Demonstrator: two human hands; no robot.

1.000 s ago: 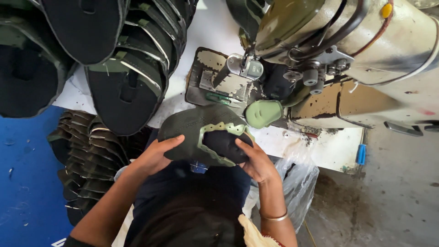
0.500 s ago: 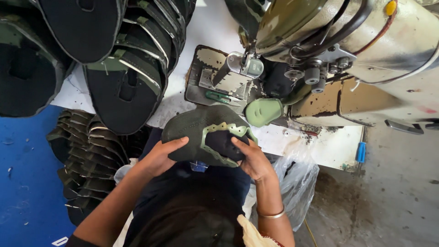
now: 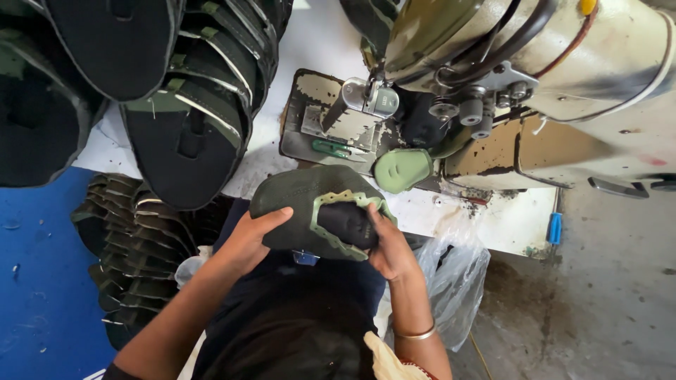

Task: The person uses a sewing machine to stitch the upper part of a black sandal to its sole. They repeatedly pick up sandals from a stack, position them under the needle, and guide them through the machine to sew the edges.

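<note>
dark green shoe upper (image 3: 303, 204) sits between both hands in the head view, held above the lap just in front of the table (image 3: 507, 225) edge and below the sewing machine (image 3: 535, 77). left hand (image 3: 250, 243) has its grip clenched on the upper's left side, thumb lying across the top. right hand (image 3: 391, 246) has its grip closed on the right side, fingers pressed on the black inner part framed by a pale green scalloped trim (image 3: 331, 204). a gold bangle (image 3: 415, 334) circles the right wrist. a pale green curved piece (image 3: 403, 169) lies on the table just beside the machine's worn plate (image 3: 331, 127). stacks of finished black and green uppers (image 3: 190, 105) hang at the upper left, more pile by the blue floor (image 3: 35, 281). a clear plastic bag (image 3: 451, 274) hangs under the table edge.
</note>
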